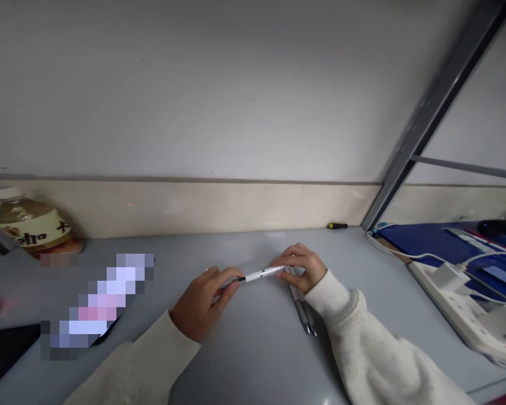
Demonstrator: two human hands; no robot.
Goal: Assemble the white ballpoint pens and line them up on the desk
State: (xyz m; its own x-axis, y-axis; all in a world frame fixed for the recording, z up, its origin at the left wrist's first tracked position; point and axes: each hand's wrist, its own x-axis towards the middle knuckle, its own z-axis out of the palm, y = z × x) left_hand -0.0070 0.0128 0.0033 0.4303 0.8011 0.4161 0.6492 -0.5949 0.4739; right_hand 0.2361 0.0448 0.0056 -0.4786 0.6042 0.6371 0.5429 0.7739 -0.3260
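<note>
A white pen [255,275] is held level, a little above the grey desk [253,349]. My left hand [208,301] pinches its black left end between thumb and fingers. At the pen's clear or silvery right end, my right hand [301,267] is closed with thumb and fingertips. Whether the pen is in one piece or parted at the black section I cannot tell. Two slim grey pens [302,312] lie side by side on the desk, their upper ends partly hidden by my right hand.
A drink bottle [36,225] stands at the back left, with a blurred-out phone [105,306] in front. A small black-and-yellow object [337,225] lies near the wall. At right are a white power strip [459,309], cables and a blue surface [430,239] behind a metal post [398,180].
</note>
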